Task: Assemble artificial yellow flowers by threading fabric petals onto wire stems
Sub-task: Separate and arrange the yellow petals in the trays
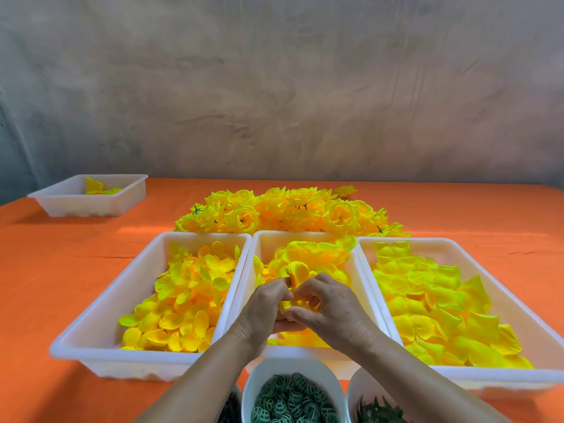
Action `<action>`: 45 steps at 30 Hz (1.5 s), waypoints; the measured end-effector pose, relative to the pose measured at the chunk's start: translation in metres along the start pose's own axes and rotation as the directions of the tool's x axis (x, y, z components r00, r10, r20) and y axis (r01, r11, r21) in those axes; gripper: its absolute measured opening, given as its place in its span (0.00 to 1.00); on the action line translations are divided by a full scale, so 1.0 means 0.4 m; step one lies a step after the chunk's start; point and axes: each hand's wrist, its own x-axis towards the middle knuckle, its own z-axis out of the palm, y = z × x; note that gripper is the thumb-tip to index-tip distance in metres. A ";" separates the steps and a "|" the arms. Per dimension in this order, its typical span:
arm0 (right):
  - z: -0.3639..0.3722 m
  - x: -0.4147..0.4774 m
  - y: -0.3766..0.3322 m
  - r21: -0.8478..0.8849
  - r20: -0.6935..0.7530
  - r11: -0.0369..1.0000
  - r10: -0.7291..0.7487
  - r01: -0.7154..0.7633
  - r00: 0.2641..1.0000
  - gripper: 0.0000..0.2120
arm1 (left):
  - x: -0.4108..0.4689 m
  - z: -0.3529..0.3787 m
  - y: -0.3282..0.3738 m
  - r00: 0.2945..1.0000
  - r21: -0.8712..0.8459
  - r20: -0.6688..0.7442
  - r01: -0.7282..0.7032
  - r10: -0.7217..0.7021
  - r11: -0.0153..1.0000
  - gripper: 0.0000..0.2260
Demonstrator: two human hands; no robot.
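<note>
Over the middle tray [305,234], the left hand [268,303] pinches the part-built yellow flower [295,271], apparently to steady its unseen wire stem, while the right hand [331,311] pinches the lower petals [287,305], likely seating them.

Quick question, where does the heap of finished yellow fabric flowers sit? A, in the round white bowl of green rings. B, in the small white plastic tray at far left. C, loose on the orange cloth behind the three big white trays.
C: the heap of finished yellow fabric flowers lies on the orange cloth, just past the far rims of the three big white trays.
</note>
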 end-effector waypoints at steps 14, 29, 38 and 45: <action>0.000 0.005 0.011 0.214 0.013 0.977 -0.005 0.003 1.000 0.05 | 0.010 -0.007 -0.013 0.998 -0.044 0.054 -0.014 0.016 0.999 0.23; 0.005 0.010 0.023 0.239 0.011 0.971 -0.001 -0.002 1.000 0.03 | 0.021 -0.009 -0.022 0.998 -0.071 0.062 -0.015 0.020 0.997 0.23; 0.002 0.014 0.023 0.231 0.006 0.973 0.013 -0.014 1.000 0.05 | 0.029 -0.014 -0.026 0.999 -0.115 0.048 -0.016 0.022 0.993 0.21; 0.000 0.013 0.019 0.176 -0.022 0.984 0.019 -0.015 1.000 0.12 | 0.036 -0.008 -0.028 0.999 0.003 0.032 -0.004 0.004 1.000 0.15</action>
